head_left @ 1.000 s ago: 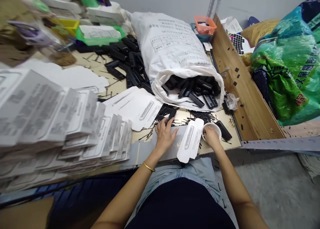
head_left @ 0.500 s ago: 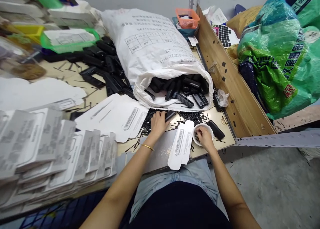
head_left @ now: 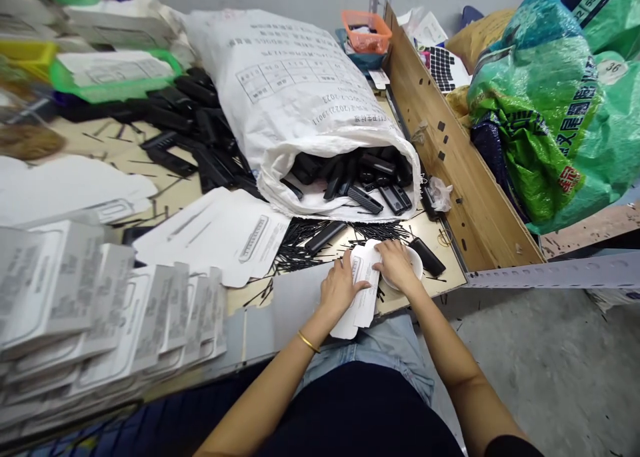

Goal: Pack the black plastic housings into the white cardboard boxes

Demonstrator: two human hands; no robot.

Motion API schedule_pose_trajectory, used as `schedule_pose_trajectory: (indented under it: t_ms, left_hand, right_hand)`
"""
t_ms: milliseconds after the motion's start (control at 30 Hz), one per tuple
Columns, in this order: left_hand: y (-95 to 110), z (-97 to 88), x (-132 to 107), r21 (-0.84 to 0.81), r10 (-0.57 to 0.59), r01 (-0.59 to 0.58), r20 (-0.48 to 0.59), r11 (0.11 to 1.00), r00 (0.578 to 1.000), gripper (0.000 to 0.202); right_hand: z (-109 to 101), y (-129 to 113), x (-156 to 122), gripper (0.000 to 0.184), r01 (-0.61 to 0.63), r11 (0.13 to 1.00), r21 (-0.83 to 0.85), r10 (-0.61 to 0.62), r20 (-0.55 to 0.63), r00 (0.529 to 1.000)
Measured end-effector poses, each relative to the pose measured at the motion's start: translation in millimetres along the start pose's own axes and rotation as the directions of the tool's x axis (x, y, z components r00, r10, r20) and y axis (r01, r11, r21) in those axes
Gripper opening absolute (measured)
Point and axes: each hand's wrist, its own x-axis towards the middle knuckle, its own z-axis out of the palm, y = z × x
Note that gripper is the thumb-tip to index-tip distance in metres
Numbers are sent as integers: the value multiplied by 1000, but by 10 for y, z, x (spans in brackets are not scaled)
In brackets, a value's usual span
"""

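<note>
A folded-flat white printed carton (head_left: 363,300) lies at the table's front edge, close to my body. My left hand (head_left: 340,287), with a gold bangle on its wrist, grips the carton's left side, thumb across its printed face. On the upper right edge, my right hand (head_left: 397,265) is closed on the same carton, partly covering a white bowl (head_left: 416,262). What lies in the bowl is mostly hidden. Beyond my left hand, a black plastic case (head_left: 326,237) rests on a pile of thin black sticks (head_left: 295,244).
A white woven sack (head_left: 310,77) spills black cases toward me. Right of the bowl lies another black case (head_left: 427,256), near a wooden side board (head_left: 450,157). Stacked white boxes (head_left: 115,317) and flat cartons (head_left: 215,234) fill the left.
My left hand has left the black case and come down onto the carton. My right hand has come out of the bowl and moved left to the carton's edge.
</note>
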Motion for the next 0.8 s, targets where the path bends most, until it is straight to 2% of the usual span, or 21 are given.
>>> schedule_pose_trajectory:
  t_ms: [67, 133, 200, 267, 300, 333, 367, 400, 467, 500, 533, 600, 633, 667, 733, 800]
  left_hand:
    - [-51, 42, 14, -37, -11, 10, -22, 999, 1000, 84]
    - [-103, 64, 34, -89, 1, -7, -67, 996, 998, 83]
    - [-161, 33, 42, -201, 34, -66, -159, 977, 987, 80]
    - [-220, -58, 17, -423, 54, -147, -226, 894, 973, 74]
    - [-245, -117, -15, -574, 70, -167, -188, 802, 980, 69]
    - [-265, -176, -58, -732, 110, -143, -94, 666, 990, 63]
    - [-278, -227, -110, -863, 182, -63, 33, 501, 983, 56]
    - [-285, -266, -167, -942, 275, 59, 156, 331, 949, 51]
    - [-291, -298, -270, -954, 415, 291, 293, 68, 862, 45]
    - [-293, -295, -306, -935, 431, 354, 312, -16, 846, 44]
    - [-298, -285, -328, -924, 423, 376, 312, -75, 851, 43]
    - [-316, -271, -332, -928, 385, 348, 276, -132, 881, 49]
    - [-328, -276, -317, -939, 369, 313, 243, -142, 897, 56]
    - [-340, -289, -297, -953, 352, 266, 202, -143, 914, 63]
    - [-357, -336, -252, -982, 280, 148, 109, -119, 954, 76]
    - [-365, -379, -219, -997, 183, 53, 43, -53, 982, 79]
  right_hand:
    - [-43, -64, 182, 30, -16, 997, -75, 26, 138, 990]
    - [-108, -84, 349, 29, -2, 997, -79, 20, 228, 973]
    - [-194, -92, 458, 27, 50, 998, -48, -35, 273, 961]
    - [-283, -117, 495, 20, 119, 990, 81, -136, 263, 955]
    - [-323, -136, 491, 17, 155, 970, 187, -196, 226, 954]
    - [-357, -159, 478, 14, 189, 933, 305, -250, 176, 952]
    - [-386, -180, 460, 14, 215, 880, 424, -293, 127, 948]
    - [-410, -200, 441, 16, 225, 816, 533, -321, 94, 942]
    - [-440, -229, 407, 20, 192, 681, 707, -367, 103, 925]
    - [-446, -243, 394, 22, 155, 611, 776, -390, 125, 912]
    - [-442, -261, 381, 23, 116, 546, 830, -405, 140, 903]
    - [-400, -328, 351, 22, 82, 461, 884, -366, 106, 924]
    - [-359, -381, 330, 19, 94, 459, 883, -304, 56, 951]
    - [-303, -445, 303, 14, 112, 484, 868, -227, 0, 974]
    - [-158, -588, 235, 13, 126, 562, 817, -90, -91, 992]
    - [9, -717, 163, 19, 94, 613, 784, -19, -105, 994]
